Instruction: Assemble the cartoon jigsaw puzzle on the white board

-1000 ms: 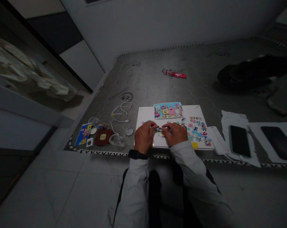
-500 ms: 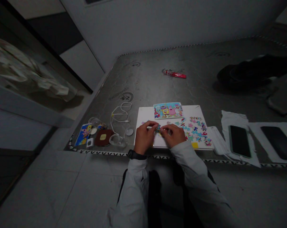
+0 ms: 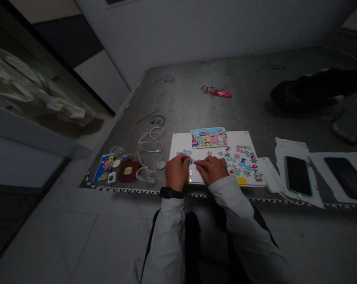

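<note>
Pinching, it seems, a bluish puzzle piece [image 3: 190,161] at its two o'clock, the left hand [image 3: 177,172] has its fingertips nearly closed; whether the right hand [image 3: 213,169], fingers curled, holds anything I cannot tell. A loosened pinch could drop the piece; a careless sweep could scatter knobbly pieces [image 3: 242,160] at three o'clock on the smooth, rectangular white board [image 3: 240,138]. A thin picture card [image 3: 209,138] lies at twelve.

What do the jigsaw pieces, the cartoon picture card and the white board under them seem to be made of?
Jigsaw pieces: probably printed cardboard, being thin, flat and brightly coloured; plastic or wood isn't ruled out.
Cartoon picture card: likely paper or card, judging by its printed scene and thin edge.
White board: smooth and plain, perhaps coated cardboard or plastic; dim light leaves it open.
</note>
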`<action>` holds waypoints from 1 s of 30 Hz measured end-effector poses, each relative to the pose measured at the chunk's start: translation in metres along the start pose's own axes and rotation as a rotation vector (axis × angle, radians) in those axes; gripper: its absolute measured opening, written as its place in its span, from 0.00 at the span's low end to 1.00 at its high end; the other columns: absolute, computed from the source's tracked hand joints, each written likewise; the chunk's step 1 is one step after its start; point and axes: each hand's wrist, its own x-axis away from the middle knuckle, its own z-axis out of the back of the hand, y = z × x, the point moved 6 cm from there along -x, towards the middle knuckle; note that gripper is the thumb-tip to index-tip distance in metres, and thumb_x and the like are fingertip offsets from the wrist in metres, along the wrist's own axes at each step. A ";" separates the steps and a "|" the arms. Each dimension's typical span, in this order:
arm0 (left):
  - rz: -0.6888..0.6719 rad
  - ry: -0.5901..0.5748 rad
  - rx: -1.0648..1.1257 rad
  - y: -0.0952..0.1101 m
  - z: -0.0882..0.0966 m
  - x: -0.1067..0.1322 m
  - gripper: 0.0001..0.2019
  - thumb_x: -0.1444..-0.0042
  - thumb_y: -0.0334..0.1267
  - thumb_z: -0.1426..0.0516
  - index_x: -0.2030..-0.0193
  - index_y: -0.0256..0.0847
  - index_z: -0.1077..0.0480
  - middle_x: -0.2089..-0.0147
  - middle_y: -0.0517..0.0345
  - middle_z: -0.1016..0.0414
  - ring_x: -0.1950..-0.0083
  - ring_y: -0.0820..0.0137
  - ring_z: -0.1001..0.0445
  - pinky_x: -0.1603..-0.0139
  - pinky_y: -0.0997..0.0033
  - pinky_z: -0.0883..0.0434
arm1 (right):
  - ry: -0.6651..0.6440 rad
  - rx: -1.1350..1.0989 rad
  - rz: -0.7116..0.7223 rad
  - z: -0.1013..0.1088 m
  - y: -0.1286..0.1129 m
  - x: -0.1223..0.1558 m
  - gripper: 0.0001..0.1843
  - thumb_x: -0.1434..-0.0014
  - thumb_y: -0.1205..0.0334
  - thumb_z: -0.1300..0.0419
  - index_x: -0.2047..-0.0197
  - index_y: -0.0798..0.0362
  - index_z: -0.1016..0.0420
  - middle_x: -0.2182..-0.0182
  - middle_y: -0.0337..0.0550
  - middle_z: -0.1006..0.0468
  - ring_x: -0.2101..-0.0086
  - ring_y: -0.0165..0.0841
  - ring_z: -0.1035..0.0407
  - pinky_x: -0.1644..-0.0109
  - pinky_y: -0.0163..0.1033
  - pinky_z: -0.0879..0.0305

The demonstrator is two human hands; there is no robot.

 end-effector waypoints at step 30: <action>-0.069 -0.056 0.210 0.016 -0.010 -0.002 0.06 0.39 0.38 0.41 0.61 0.44 0.21 0.61 0.60 0.17 0.58 0.69 0.21 0.55 0.72 0.30 | 0.226 -0.125 -0.107 0.018 0.012 0.001 0.12 0.36 0.53 0.41 0.58 0.46 0.17 0.67 0.42 0.20 0.62 0.37 0.30 0.56 0.44 0.52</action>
